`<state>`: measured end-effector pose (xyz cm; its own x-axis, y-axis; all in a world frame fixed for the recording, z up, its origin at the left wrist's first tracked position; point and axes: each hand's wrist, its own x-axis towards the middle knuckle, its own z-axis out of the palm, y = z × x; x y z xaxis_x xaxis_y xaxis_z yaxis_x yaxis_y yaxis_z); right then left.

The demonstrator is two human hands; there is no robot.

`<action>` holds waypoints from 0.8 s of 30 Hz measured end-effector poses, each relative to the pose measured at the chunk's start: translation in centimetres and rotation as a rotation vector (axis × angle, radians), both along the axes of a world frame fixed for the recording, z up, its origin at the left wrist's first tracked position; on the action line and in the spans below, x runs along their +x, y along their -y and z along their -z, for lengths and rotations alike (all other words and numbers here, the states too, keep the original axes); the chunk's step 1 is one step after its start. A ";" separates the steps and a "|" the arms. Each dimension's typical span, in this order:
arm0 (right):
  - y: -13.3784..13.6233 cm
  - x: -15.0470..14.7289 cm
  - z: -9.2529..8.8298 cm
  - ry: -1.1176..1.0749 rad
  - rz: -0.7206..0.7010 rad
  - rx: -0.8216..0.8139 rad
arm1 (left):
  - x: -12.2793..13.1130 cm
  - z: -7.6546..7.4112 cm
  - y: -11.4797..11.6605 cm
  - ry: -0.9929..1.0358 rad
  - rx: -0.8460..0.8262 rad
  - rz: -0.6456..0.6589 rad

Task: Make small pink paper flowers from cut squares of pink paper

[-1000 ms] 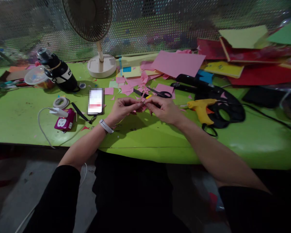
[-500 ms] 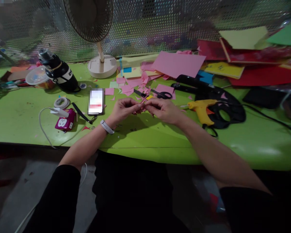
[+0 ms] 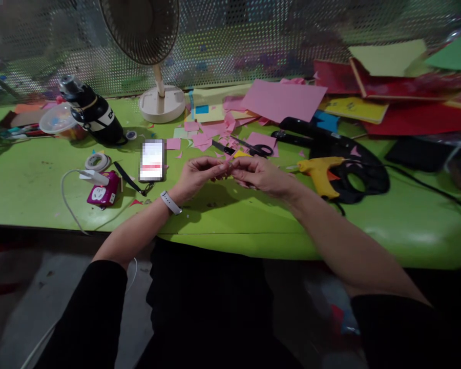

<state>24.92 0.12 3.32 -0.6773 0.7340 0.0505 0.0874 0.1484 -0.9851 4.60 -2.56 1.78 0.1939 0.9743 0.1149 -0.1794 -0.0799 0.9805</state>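
Observation:
My left hand [image 3: 203, 174] and my right hand [image 3: 257, 174] meet fingertip to fingertip above the front half of the green table [image 3: 223, 223]. Between their pinched fingers is a small piece of pink paper [image 3: 228, 160], mostly covered by the fingers. Just beyond the hands lie black-handled scissors [image 3: 262, 149] and a dark blade-like tool [image 3: 223, 147], among pink paper scraps [image 3: 202, 141]. A yellow glue gun [image 3: 320, 171] rests to the right of my right hand. Left of my left hand, a phone [image 3: 152, 160] with a lit screen lies flat.
A fan [image 3: 161, 105] stands at the back, with a black bottle [image 3: 94, 113] to its left. Nearer are a tape roll [image 3: 97, 162] and a purple socket block [image 3: 103, 192] with a cable. Coloured sheets [image 3: 415, 120] pile at the right, behind a black stapler-like tool [image 3: 303, 130].
Both hands stay together at nearly the same spot. The fingers of my right hand have shifted slightly, and less of the pink paper shows below the fingertips.

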 end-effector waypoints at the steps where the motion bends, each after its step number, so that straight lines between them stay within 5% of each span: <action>1: 0.0 0.0 0.0 0.009 0.000 -0.011 | 0.0 0.0 0.1 0.003 -0.008 -0.004; 5: 0.5 -0.4 0.4 0.029 0.081 0.019 | 0.3 -0.3 0.2 0.025 -0.040 -0.061; 10: 1.4 -1.4 1.0 -0.038 0.254 0.245 | 0.3 -0.1 0.1 0.089 -0.053 -0.094; 19: 1.0 -1.4 1.9 -0.026 0.133 0.123 | 0.1 0.1 0.1 0.138 -0.117 -0.056; 24: 1.7 -1.9 2.4 -0.022 0.218 0.203 | 0.3 0.0 0.3 0.163 -0.123 -0.101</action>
